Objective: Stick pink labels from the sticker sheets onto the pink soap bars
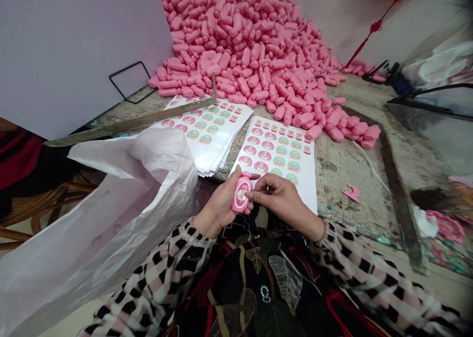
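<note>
Bottle [239,205] in hand: it sits in the left hand [218,201], tilted slightly, its front turned up toward the wearer. The left fingers are closed round it, with the thumb along its upper side. An oval label [242,185] is on that front and looks fully laid down, though a fingertip hides part of its edge. The right hand [286,199] is half curled, thumb tip at the label, forefinger bent just beside it; whether it pinches anything I cannot tell.

For this bottle, I judge the front nearly done, with perhaps some smoothing left. Its back is hidden, so I cannot say whether that has a label too.

Much more seems to be left. Beyond both hands rises a big pile [240,41] of pink bottles, and I can make out no labels on them. Just beyond the right hand lies a sheet [308,194] with many pink and green stickers on it; its near end is partly covered by the hands. Beyond the left hand, to its left, is a stack [201,154] of similar sheets, also bearing many stickers. Nearer, left of that hand, a white bag [162,150] gapes open; its contents cannot be made out.
</note>
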